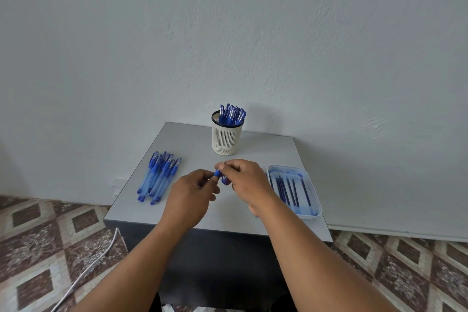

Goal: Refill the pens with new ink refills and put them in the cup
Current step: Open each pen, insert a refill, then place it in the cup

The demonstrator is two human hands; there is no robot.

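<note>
Both hands pinch one blue pen (219, 175) above the table (253, 149): left hand (191, 194) should steady its grip while right hand (243, 180) twists squarely.

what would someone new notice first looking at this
Two hands meet over the middle of the grey table, the left hand and right hand pinching a blue pen. Behind them stands a white cup full of blue pens; a pile of pens lies left, a refill tray right.
</note>
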